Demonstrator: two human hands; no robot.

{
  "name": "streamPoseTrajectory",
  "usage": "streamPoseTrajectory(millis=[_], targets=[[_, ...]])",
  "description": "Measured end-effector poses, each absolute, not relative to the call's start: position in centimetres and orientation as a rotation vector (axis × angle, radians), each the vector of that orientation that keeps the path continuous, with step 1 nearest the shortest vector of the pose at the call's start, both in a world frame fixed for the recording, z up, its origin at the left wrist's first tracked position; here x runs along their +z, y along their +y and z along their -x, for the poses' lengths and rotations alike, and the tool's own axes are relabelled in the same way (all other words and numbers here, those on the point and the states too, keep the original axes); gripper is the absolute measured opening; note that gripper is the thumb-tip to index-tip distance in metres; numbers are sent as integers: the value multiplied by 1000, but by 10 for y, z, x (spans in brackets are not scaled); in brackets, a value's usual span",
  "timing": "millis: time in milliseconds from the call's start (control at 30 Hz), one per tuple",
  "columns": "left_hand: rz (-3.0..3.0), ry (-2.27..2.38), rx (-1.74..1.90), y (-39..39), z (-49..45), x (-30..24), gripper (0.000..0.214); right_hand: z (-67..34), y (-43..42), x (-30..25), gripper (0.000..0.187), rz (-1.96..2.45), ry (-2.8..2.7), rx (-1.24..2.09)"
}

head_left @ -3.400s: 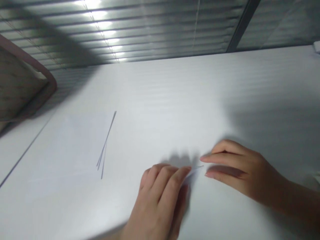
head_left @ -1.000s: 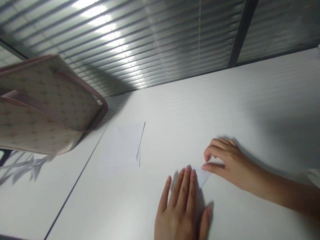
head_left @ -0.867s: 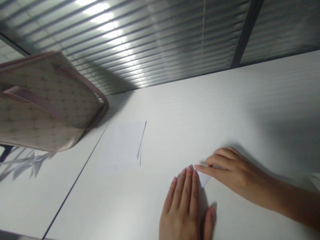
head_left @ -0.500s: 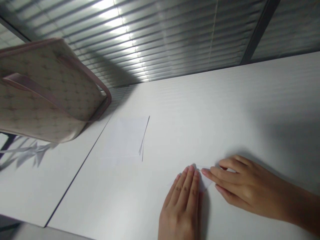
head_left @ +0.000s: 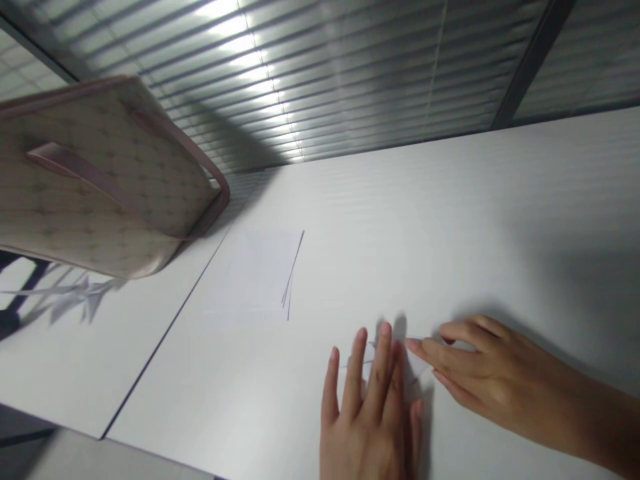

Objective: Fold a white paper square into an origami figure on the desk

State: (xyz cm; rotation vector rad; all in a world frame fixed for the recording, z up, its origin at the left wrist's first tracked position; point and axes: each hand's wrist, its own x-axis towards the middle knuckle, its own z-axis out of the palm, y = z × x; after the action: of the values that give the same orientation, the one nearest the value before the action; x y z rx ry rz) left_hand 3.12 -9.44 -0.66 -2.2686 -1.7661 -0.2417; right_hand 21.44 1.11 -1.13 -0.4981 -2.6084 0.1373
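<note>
A small piece of folded white paper (head_left: 416,367) lies on the white table near the front, partly covered by both hands. My left hand (head_left: 367,407) is over its left part, palm down, with the fingers apart and stretched out. From the right, my right hand (head_left: 487,373) holds the paper's right part down. Its index fingertip presses near the top edge, the thumb is close to the right side, and the other fingers are bent. How the paper is folded under the left hand is hidden.
Left of the hands lies a small stack of white paper sheets (head_left: 253,273), slightly fanned. A light patterned bag (head_left: 105,180) with pink handles stands at the left. Below it is a star-like folded paper shape (head_left: 83,297). Window blinds (head_left: 350,73) border the table's back edge.
My left hand has spread its fingers, which lay together before, and seems to have lifted a little off the paper. The right hand stays on the paper. The view has shifted slightly.
</note>
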Motion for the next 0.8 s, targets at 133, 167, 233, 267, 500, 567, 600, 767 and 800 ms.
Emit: streamPoseTrajectory(millis=[133, 167, 233, 267, 500, 567, 600, 767, 800], targets=[[2269, -1891, -266, -104, -21, -5, 50, -214, 11, -11, 30, 508, -2622, 151], [2268, -1913, -272, -105, -20, -5, 52, -214, 11, -11, 30, 511, -2624, 157], [2253, -1956, -287, -107, -18, -5, 53, -214, 10, -11, 30, 511, -2618, 161], [2240, -1973, -299, -107, -19, -5, 53, -214, 10, -11, 30, 510, -2612, 154], [2156, -1963, -281, -103, -21, -7, 46, -214, 10, -10, 32, 516, -2599, 138], [2140, -1988, -266, -105, -19, -7, 46, -214, 10, -9, 32, 525, -2581, 152], [2132, -2007, -251, -106, -18, -7, 47, -214, 10, -9, 32, 536, -2574, 163], [2062, -2060, -179, -113, -11, -11, 54, -215, 8, -14, 32, 559, -2577, 203], [2049, -2063, -182, -113, -11, -12, 55, -216, 8, -15, 32, 567, -2578, 213]])
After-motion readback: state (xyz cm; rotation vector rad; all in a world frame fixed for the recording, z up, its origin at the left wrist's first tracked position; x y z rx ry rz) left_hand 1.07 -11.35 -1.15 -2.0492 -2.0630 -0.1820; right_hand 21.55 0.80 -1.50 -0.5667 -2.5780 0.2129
